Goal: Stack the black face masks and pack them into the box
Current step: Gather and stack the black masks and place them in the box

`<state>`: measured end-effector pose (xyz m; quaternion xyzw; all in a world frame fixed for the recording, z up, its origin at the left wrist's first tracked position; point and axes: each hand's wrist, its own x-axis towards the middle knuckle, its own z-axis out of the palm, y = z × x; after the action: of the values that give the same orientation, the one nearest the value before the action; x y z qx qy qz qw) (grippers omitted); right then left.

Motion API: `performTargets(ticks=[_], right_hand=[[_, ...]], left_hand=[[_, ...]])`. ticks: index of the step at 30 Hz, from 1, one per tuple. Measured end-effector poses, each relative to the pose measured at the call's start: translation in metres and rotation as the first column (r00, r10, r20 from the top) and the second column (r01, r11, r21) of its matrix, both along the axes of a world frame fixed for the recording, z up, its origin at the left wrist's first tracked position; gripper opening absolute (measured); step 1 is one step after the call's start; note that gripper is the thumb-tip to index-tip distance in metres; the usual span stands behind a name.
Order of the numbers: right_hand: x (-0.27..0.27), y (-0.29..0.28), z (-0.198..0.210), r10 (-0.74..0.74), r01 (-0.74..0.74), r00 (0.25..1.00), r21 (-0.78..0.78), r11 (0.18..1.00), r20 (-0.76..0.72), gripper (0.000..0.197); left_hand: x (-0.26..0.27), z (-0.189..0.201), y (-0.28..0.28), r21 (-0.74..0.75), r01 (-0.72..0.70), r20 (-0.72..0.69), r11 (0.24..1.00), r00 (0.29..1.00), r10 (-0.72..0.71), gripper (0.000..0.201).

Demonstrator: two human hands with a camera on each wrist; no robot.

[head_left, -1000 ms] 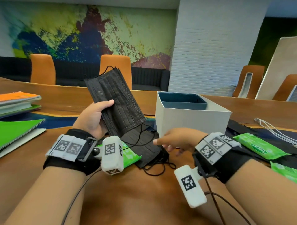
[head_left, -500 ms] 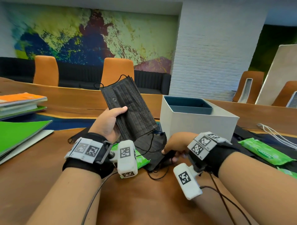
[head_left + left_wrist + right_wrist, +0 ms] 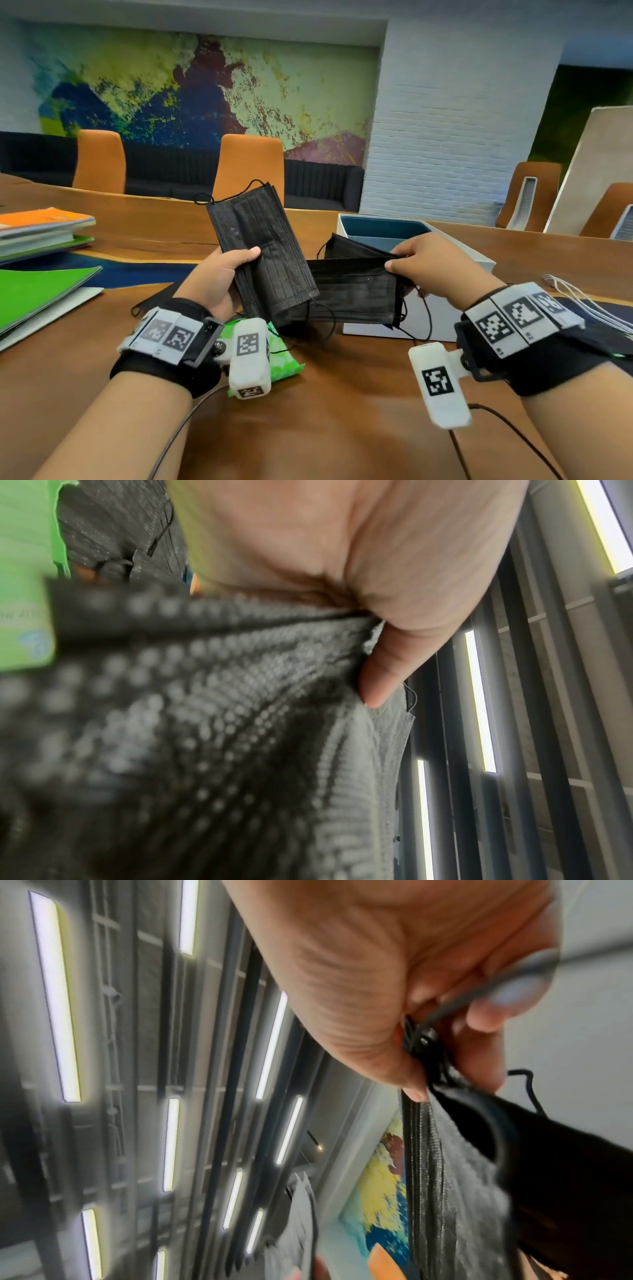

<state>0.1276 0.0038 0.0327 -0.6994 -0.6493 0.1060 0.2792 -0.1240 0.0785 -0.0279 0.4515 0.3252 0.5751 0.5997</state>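
Since a second ago my right hand has come up off the table, bringing masks with it; before, it was down at the loose pile. Left hand has stayed roughly where it was.

Left hand: thumb across the front, fingers behind, clamped on a stack of black masks held upright and tilted, ear loop sticking out the top. Left wrist view confirms the thumb pressing the pleated fabric.

Right hand: thumb and fingers pinching the top corner of another bunch of black masks, at least two, hanging sideways in the air. Their far end overlaps the bottom of the left-hand stack; can't tell if they touch. Ear loops dangle below the right hand.

White box with blue interior sits just behind the right hand, open top; I can't see any mask in it.

Green wipes pack lies on the table under the left wrist. Notebooks well out past the left hand.
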Motion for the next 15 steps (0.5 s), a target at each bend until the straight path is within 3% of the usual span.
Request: performTargets(ticks=[7,11,13,15], right_hand=[[0.029,-0.01,0.013,0.047,0.019,0.966,0.253,0.967,-0.253,0.012],[0.036,-0.01,0.01,0.081,0.04,0.936,0.33,0.943,-0.343,0.015],[0.035,-0.009,0.006,0.097,0.02,0.925,0.303,0.953,-0.368,0.015],[0.032,-0.009,0.002,0.086,-0.041,0.958,0.166,0.985,-0.274,0.013]], left_hand=[[0.004,-0.005,0.001,-0.02,-0.014,-0.051,1.0,0.999,0.013,0.02],[0.006,-0.005,0.0,-0.041,-0.018,-0.064,0.999,0.998,0.016,0.026],[0.006,-0.005,0.001,-0.049,-0.026,-0.07,0.998,0.997,0.023,0.028],[0.003,-0.005,0.003,-0.058,-0.05,-0.058,0.997,0.997,0.047,0.03]])
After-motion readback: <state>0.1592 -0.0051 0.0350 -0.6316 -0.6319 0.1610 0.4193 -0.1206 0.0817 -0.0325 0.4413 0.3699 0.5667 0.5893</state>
